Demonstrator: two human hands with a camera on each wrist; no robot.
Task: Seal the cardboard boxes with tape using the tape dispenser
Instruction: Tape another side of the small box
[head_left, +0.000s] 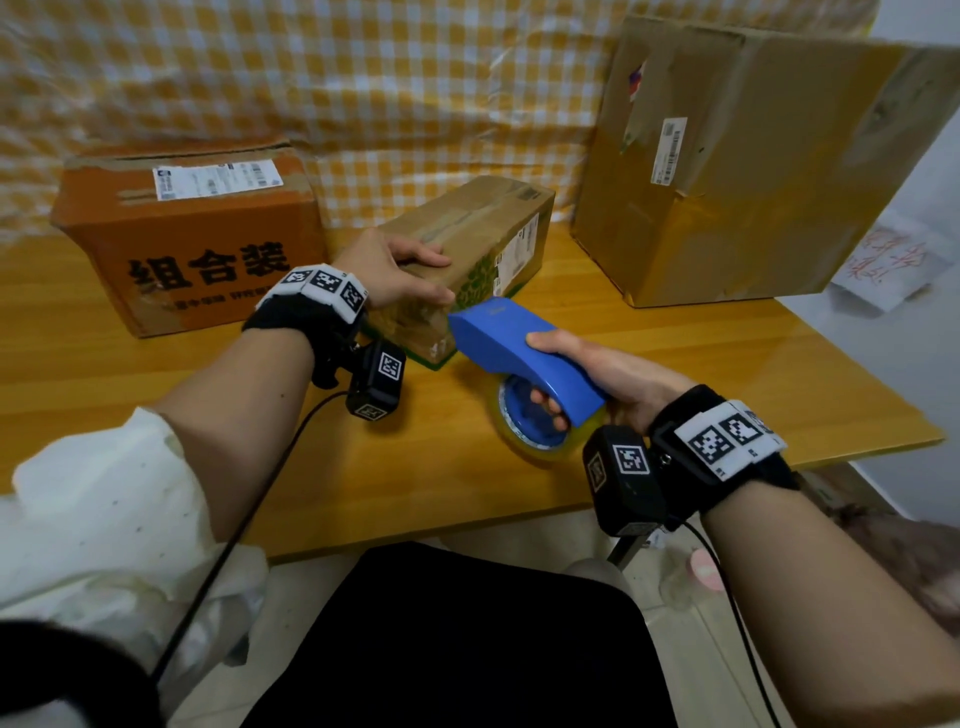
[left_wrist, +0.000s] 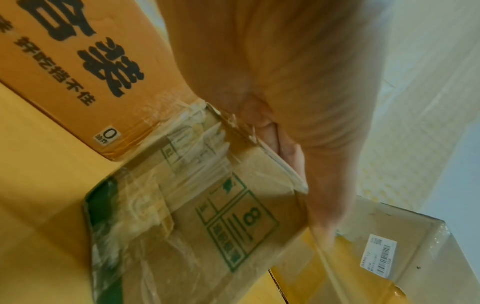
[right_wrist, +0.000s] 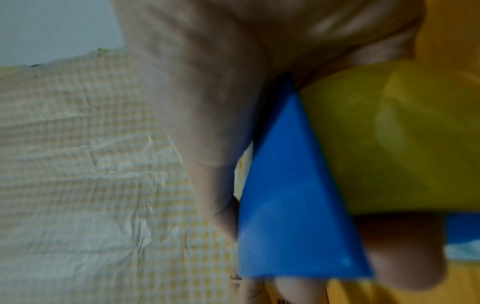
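A small brown cardboard box (head_left: 483, 234) with green print lies in the middle of the wooden table (head_left: 156, 374). My left hand (head_left: 395, 270) grips its near top corner, thumb on the front face and fingers over the top. The left wrist view shows the box's taped end face (left_wrist: 197, 216) under my left hand (left_wrist: 285, 102). My right hand (head_left: 587, 374) holds a blue tape dispenser (head_left: 519, 353) with a yellowish tape roll (head_left: 540, 441). Its nose meets the box's near end. In the right wrist view the dispenser (right_wrist: 291, 205) and roll (right_wrist: 402, 133) are blurred.
An orange box (head_left: 192, 234) with black lettering stands at the left, close beside the small box. A large brown box (head_left: 737, 171) stands at the back right. A yellow checked cloth (head_left: 363, 78) hangs behind. The table's front edge is near my lap.
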